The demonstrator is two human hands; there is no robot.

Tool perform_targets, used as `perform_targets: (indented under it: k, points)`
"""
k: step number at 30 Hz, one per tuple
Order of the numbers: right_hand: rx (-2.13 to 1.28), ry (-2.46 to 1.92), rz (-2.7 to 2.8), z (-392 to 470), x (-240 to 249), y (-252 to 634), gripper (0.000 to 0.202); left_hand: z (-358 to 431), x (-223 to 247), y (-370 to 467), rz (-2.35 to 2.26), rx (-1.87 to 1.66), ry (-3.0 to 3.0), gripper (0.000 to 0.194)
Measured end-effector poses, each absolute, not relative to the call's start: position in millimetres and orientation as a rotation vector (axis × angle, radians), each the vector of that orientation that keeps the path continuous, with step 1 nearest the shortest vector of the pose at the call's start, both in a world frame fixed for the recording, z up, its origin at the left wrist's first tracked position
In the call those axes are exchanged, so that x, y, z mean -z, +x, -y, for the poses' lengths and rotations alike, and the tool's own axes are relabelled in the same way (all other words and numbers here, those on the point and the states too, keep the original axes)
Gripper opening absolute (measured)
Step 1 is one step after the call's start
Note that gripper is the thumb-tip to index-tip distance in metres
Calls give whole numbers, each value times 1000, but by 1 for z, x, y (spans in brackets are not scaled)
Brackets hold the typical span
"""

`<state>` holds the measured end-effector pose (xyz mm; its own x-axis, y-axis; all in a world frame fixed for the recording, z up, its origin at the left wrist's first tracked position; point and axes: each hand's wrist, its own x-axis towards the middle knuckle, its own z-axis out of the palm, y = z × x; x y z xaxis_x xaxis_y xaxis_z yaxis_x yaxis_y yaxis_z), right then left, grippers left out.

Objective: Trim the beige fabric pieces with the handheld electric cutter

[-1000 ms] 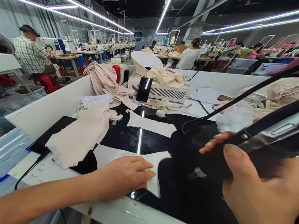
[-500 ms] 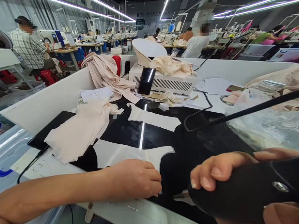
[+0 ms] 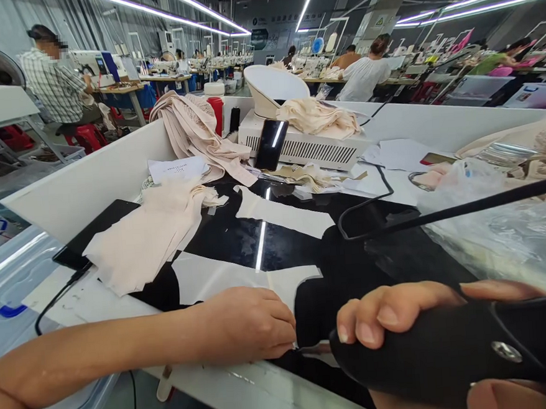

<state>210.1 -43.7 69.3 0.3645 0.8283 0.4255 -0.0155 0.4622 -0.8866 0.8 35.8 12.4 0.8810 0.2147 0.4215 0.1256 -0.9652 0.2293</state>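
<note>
The right hand [image 3: 404, 307] grasps a black tool [image 3: 433, 349]. The left hand [image 3: 253, 324] curls over the near white piece [image 3: 217, 277]; its grip I cannot tell.

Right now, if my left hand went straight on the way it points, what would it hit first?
Probably the black tool in your right hand, though depth there is unclear.
</note>
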Motion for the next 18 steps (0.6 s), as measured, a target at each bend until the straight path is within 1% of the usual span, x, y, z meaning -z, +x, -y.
perform_targets:
  k: [2, 5, 9, 14, 16, 18]
  points:
    - [-648, -923, 1049, 40, -69, 210, 56, -36, -12, 0, -249, -698, 2833, 26]
    - [-728, -925, 1049, 37, -71, 217, 65, -37, -10, 1, -254, -680, 2831, 27]
    - [-867, -902, 1030, 39, -75, 226, 63, -37, -11, 2, -293, -567, 2841, 28]
    - [-833, -920, 1042, 43, -75, 225, 64, -39, -16, 3, -308, -529, 2853, 33]
    - [-809, -936, 1058, 44, -74, 223, 66, -39, -18, 3, -311, -541, 2861, 30]
    - [-797, -932, 1057, 43, -74, 221, 66, -39, -18, 3, -326, -567, 2876, 22]
